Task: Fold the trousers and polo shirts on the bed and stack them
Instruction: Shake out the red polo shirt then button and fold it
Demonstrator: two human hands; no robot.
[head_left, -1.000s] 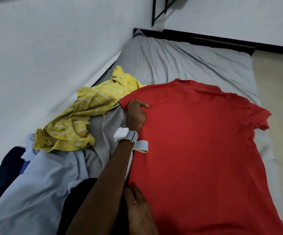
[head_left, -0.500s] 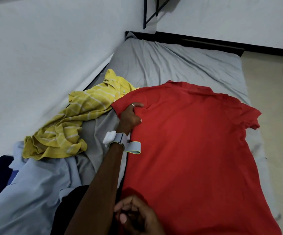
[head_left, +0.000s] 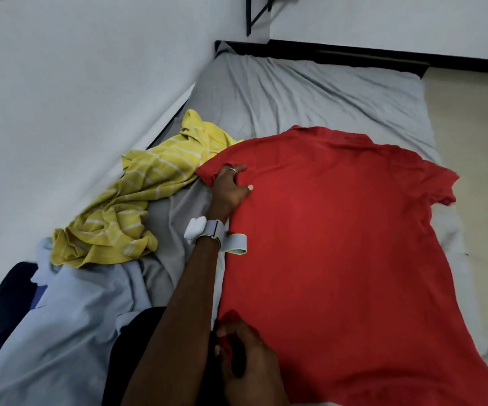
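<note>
A red polo shirt (head_left: 339, 244) lies spread flat on the grey bed sheet (head_left: 310, 92), collar toward the far end. My left hand (head_left: 229, 190) reaches out to the shirt's left sleeve and pinches the red fabric at its edge, thumb lying on top. My right hand (head_left: 248, 364) is close to me at the shirt's near left hem, fingers curled round a bit of red fabric. A crumpled yellow striped polo shirt (head_left: 137, 206) lies to the left, its edge under the red sleeve.
A light blue garment (head_left: 61, 332), a black garment (head_left: 137, 332) and a dark navy one (head_left: 11, 297) are heaped at the near left. A wall runs along the bed's left side. Beige floor (head_left: 471, 142) lies to the right, and a black bed frame (head_left: 339, 55) at the far end.
My right hand has turned and curled round the near hem, lifting a bit of red fabric. My left hand has stayed on the sleeve and tightened its pinch there.
</note>
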